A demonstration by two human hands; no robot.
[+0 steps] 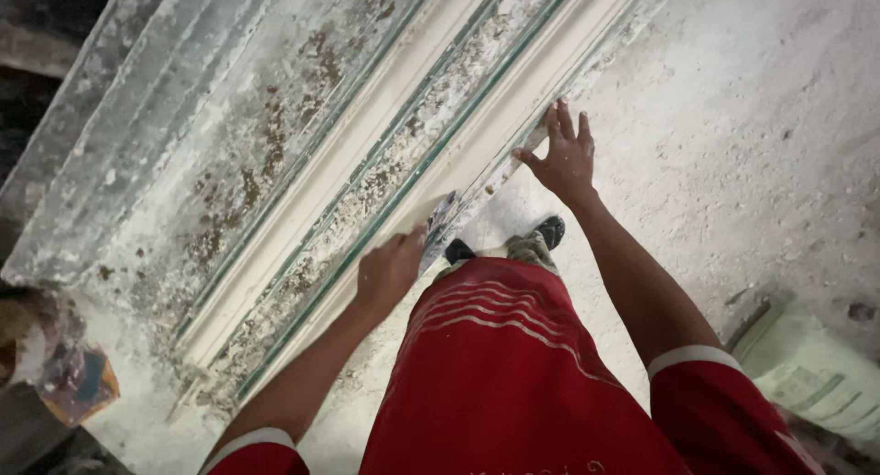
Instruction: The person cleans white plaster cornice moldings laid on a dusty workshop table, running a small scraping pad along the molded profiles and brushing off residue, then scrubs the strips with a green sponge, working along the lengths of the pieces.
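Observation:
A long moulded plaster strip [385, 136] lies on a plaster-caked glass slab [183, 163], running from lower left to upper right. My left hand [388, 271] is closed around a small flat scraper [440, 220] whose blade touches the strip's near edge. My right hand [563, 154] rests with fingers spread on the slab's edge, farther up the strip. Red shorts and a red shirt with white trim fill the bottom of the view, with my sandalled feet [541, 241] on the dusty floor.
White dusty floor [733, 136] spreads to the right. A pale sack or bag [811, 370] lies at lower right. A crumpled coloured bag [73, 379] sits at lower left beside the slab. Dark debris is at the upper left corner.

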